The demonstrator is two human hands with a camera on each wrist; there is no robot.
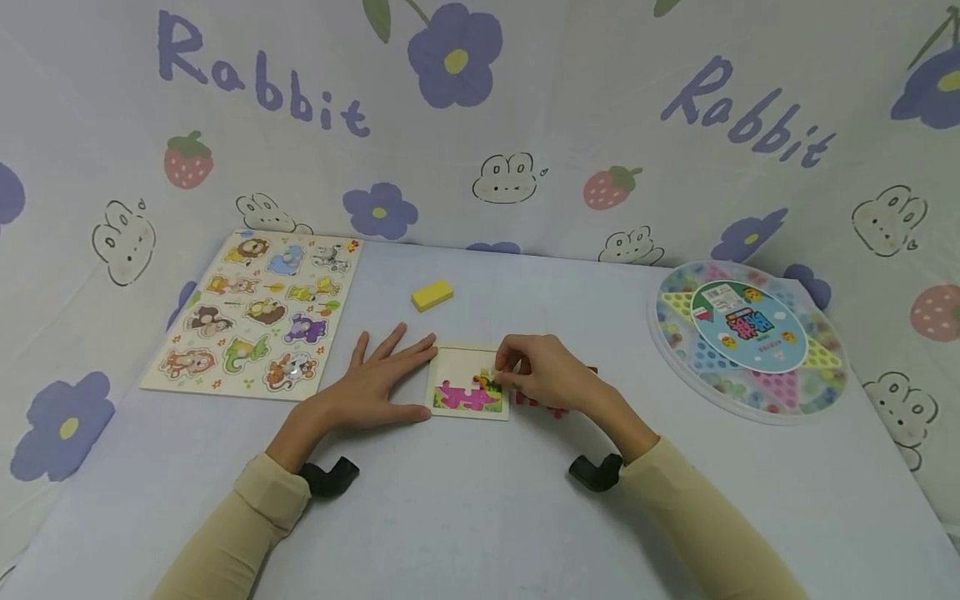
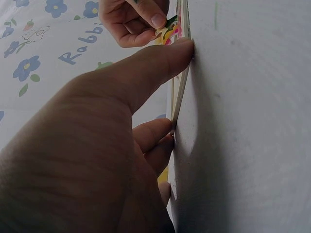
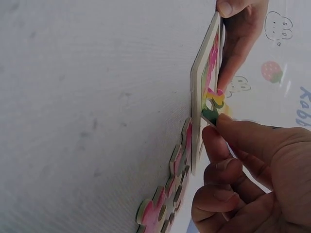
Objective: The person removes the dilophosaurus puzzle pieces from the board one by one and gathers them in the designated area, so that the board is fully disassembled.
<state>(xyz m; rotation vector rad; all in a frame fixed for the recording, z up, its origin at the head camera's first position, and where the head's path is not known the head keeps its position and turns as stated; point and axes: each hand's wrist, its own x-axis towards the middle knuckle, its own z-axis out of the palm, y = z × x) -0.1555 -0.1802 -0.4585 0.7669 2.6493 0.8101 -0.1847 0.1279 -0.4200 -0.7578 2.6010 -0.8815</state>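
Observation:
A small jigsaw board (image 1: 457,363) with a pale raised frame lies in the middle of the table, its lower part filled with pink and green pieces. My left hand (image 1: 375,379) rests at its left edge, fingers spread, thumb and fingertips touching the frame. Over the board's right side, my right hand (image 1: 546,371) pinches a puzzle piece (image 3: 212,112) in green and yellow between thumb and index finger. In the right wrist view this piece tilts close over the tray. Loose pink puzzle pieces (image 3: 154,208) lie right of the board, partly hidden beneath my right hand.
A yellow block (image 1: 432,295) sits behind the board. At the left lies a large animal puzzle board (image 1: 255,333). A round game board (image 1: 750,333) with coloured patterns is at the right. Behind the table hangs a printed cloth (image 1: 300,167).

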